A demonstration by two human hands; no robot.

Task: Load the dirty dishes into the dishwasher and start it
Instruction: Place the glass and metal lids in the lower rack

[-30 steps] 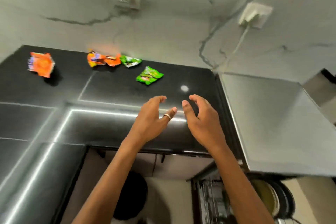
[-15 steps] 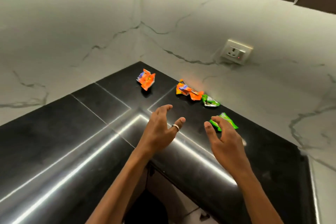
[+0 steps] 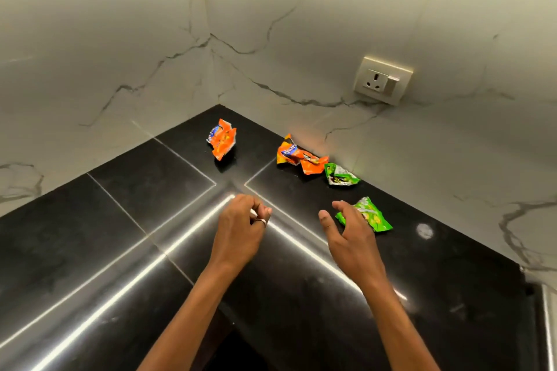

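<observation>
No dishes and no dishwasher are in view. Both my hands hover over the black countertop (image 3: 120,205) in the corner of the kitchen. My left hand (image 3: 241,229), with a ring on it, has its fingers curled in against the thumb and holds nothing. My right hand (image 3: 352,238) is relaxed, thumb spread. Its fingertips reach over the near edge of a crumpled green wrapper (image 3: 375,218); I cannot tell if they touch it.
More crumpled wrappers lie toward the marble walls: an orange one (image 3: 222,138), an orange-yellow one (image 3: 297,155) and a small green one (image 3: 340,175). A wall socket (image 3: 382,80) sits above them. A steel edge (image 3: 548,325) shows at far right.
The view has swung left and up, away from the open dishwasher, to the counter corner. My left hand's fingers have curled shut. My right hand has moved toward the green wrapper.
</observation>
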